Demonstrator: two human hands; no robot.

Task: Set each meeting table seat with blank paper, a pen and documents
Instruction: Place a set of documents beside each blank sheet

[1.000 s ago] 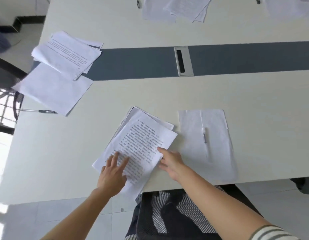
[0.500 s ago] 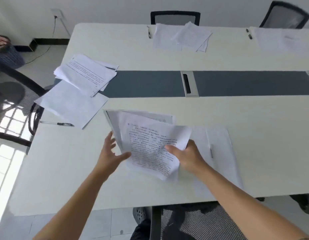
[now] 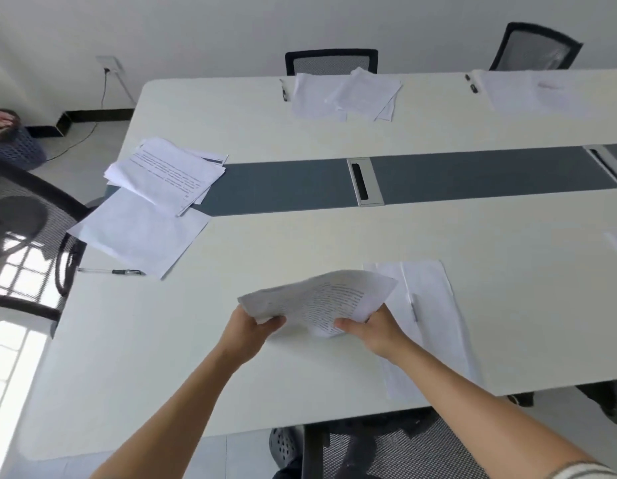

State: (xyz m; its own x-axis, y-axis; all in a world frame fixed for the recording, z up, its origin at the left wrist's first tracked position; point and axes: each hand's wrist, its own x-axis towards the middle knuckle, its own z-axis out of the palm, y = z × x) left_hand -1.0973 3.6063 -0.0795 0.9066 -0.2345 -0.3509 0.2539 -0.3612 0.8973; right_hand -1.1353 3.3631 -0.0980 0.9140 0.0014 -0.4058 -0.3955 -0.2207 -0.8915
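Note:
A stack of printed documents (image 3: 321, 299) is lifted just above the white meeting table (image 3: 300, 243), bowed upward in the middle. My left hand (image 3: 250, 331) grips its left edge and my right hand (image 3: 372, 331) grips its right edge. To the right of the stack lies blank paper (image 3: 428, 305) with a pen (image 3: 413, 307) on it. At the table's left end sit a second document stack (image 3: 165, 171), blank sheets (image 3: 141, 233) and a black pen (image 3: 113, 271). Two far seats hold papers (image 3: 345, 95) and pens (image 3: 284, 91).
A grey strip with a cable hatch (image 3: 364, 181) runs along the table's middle. Black mesh chairs stand at the left (image 3: 27, 219), at the far side (image 3: 331, 62) and below the near edge (image 3: 386, 451). A dark waste basket (image 3: 13, 143) stands on the floor at the left.
The documents lay flat under both hands one second ago. Both hands have since gripped the stack by its sides and raised it off the table. The view has tilted up.

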